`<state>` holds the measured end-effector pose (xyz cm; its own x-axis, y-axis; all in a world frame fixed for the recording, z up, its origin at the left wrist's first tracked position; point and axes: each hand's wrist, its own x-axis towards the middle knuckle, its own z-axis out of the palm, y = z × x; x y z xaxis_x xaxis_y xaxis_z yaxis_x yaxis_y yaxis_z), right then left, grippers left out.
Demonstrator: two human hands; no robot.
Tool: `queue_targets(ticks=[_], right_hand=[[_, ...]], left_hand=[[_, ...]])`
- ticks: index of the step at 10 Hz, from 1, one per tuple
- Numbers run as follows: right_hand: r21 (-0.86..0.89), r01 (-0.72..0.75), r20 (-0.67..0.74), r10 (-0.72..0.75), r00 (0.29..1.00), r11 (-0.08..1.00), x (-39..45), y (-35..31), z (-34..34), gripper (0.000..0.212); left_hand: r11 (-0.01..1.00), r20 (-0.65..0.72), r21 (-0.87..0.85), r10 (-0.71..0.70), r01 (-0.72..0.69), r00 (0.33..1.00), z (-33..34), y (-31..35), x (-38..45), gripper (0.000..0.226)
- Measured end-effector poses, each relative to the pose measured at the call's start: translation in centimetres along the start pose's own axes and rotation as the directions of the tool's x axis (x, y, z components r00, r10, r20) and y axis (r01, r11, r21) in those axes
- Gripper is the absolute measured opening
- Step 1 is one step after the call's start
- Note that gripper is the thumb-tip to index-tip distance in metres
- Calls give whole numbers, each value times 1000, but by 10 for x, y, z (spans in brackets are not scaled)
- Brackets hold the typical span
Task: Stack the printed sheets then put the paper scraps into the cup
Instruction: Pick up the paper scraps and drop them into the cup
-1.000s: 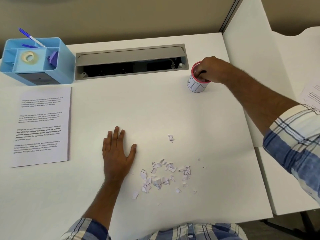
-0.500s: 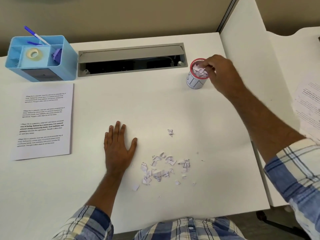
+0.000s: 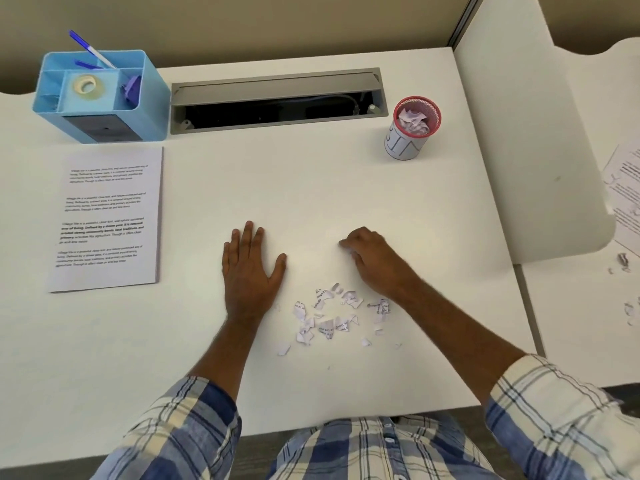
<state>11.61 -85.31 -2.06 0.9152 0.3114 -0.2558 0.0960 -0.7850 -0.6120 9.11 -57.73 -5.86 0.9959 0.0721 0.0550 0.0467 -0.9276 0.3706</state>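
Scraps [image 3: 334, 317] are lying centre-bottom, just below-left of my right hand [image 3: 369, 259], which I'm curling onto a stray bit, prob. pinching it. Left hand [image 3: 251, 268] is lying flat, holding nothing. Cup [image 3: 412, 128] is sitting upper right; sheets [image 3: 109, 216] left.

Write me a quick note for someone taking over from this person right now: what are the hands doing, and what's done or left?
Left hand: flat on the desk, holding nothing.
Right hand: fingers curled over a lone scrap.
Printed sheets: stacked at the left, done.
Cup: far right, already holds scraps.
Left: the scrap pile near the front edge goes into the cup.
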Motion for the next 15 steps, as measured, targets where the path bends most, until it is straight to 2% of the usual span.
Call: queue_targets(ticks=[1, 2, 3, 4, 5, 7, 8, 9, 10, 11, 12, 14, 15], right_hand=[[-25, 50, 40, -49, 998, 998, -17, -10, 6, 37], [-59, 120, 157, -110, 981, 991, -46, -21, 7, 42], [-92, 153, 215, -131, 968, 984, -63, -24, 8, 63], [-174, 226, 251, -179, 951, 958, -76, -23, 19, 72], [-186, 240, 226, -196, 954, 953, -77, -21, 29, 60], [-222, 237, 314, -160, 936, 946, -77, -6, 39, 85], [-196, 283, 332, -209, 920, 939, -73, 2, 39, 78], [-166, 319, 282, -265, 922, 933, -69, 2, 40, 55], [-143, 284, 155, -262, 952, 948, -64, -5, 37, 16], [-73, 148, 137, -137, 981, 986, -61, -9, 27, 18], [141, -72, 31, 68, 997, 987, -56, -8, -2, 22], [387, -185, -126, 250, 960, 903, -35, 4, -59, 21], [423, -173, -181, 270, 946, 889, -19, 9, -85, 22]], left_hand=[[1000, -2, -1, 3, -3, 1000, 1, 0, 0, 69], [1000, -5, -10, 6, -6, 1000, 1, -2, -1, 69], [1000, -6, -9, 8, -8, 1000, 1, -3, -1, 69], [1000, 12, -19, 5, -5, 1000, 2, -3, -1, 69], [1000, 12, -22, 3, -3, 1000, 3, -4, -1, 70], [1000, 11, -31, 2, -2, 1000, 2, -3, -1, 70], [999, 19, -35, -1, 2, 1000, 1, -4, -1, 69], [999, 24, -33, -2, 3, 1000, 1, -4, -1, 69], [999, 25, -33, -2, 2, 1000, 1, -5, -1, 70], [999, 21, -33, -2, 2, 1000, 1, -4, -1, 70], [999, 23, -35, -4, 4, 1000, 0, -4, -1, 69], [1000, 17, -27, -1, 1, 1000, 0, -3, -1, 68], [1000, 7, -28, 0, 0, 1000, 1, -3, -1, 69]])
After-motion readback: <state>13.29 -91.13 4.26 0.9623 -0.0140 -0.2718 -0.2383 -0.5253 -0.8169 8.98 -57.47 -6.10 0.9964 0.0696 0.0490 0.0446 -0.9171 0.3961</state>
